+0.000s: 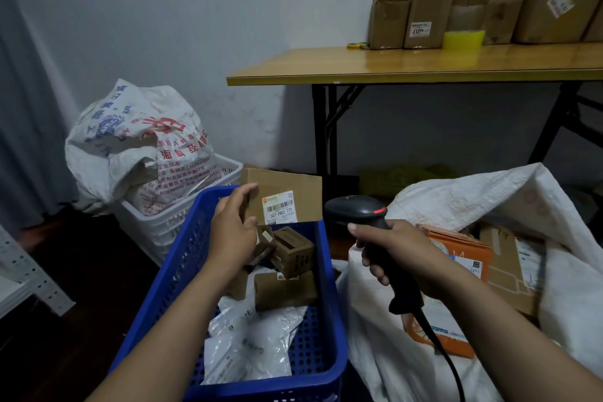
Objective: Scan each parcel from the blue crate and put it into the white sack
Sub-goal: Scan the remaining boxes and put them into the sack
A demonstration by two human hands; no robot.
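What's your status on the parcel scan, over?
Left hand holds cardboard parcel above blue crate, label showing. Right hand grips scanner beside it. White sack open, nothing blocking.

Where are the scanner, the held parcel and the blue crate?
scanner (354,209): head view, its dark head.
held parcel (293,184): head view, brown front face.
blue crate (181,256): head view, left wall.

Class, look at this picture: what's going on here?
A person is mid-scan. The left hand holds a flat cardboard parcel above the blue crate, its barcode label showing. The right hand grips a black scanner beside it, red light lit. Several other parcels lie in the crate; the open white sack holds an orange box.
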